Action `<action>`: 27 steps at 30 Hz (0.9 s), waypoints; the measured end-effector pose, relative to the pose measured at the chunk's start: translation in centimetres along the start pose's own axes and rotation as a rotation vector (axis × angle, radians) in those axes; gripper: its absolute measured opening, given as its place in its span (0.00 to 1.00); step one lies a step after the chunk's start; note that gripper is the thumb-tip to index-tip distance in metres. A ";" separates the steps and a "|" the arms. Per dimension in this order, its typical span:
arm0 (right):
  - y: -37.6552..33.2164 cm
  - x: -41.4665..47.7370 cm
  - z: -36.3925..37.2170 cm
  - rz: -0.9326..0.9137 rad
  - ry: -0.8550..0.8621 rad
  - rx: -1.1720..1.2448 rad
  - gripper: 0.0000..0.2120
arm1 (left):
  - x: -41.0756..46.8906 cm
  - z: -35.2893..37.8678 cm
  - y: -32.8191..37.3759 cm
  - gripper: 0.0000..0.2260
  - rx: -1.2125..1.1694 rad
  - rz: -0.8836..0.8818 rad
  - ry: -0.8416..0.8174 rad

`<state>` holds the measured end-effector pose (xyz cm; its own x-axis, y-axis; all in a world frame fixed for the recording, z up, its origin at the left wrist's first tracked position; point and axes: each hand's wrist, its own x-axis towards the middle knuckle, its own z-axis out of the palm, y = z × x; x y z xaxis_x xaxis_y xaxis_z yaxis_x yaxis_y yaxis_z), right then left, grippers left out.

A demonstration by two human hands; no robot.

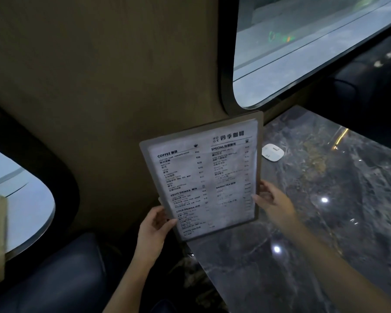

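Brown booth wall with a rounded window above the table's far end. Dark marble table, glossy. Navy seat left of the table. Menu, a printed sheet in a grey-edged sleeve, held upright and tilted over the table's left edge. Left hand pinches its lower left edge, thumb on the front. Right hand grips its right edge above the table, thumb in front. Small white device lies on the table by the wall.
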<state>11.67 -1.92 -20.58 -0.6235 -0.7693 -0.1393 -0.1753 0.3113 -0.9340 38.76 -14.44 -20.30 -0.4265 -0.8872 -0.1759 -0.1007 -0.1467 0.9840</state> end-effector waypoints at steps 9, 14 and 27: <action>3.3 -1.4 1.4 0.170 -0.375 -0.210 0.34 | -0.8 0.4 -1.9 0.06 0.090 -0.064 0.052; 2.6 0.1 0.8 0.254 -0.495 -0.025 0.40 | -2.0 1.0 -2.7 0.09 0.155 -0.077 0.128; 4.6 -1.0 2.6 0.251 -0.376 0.378 0.42 | -3.7 1.5 -4.3 0.08 0.732 -0.071 0.038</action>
<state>13.44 -1.18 -25.61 -0.2859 -0.8643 -0.4138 0.2696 0.3418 -0.9003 39.42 -9.84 -23.88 -0.3669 -0.9028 -0.2244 -0.7068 0.1136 0.6983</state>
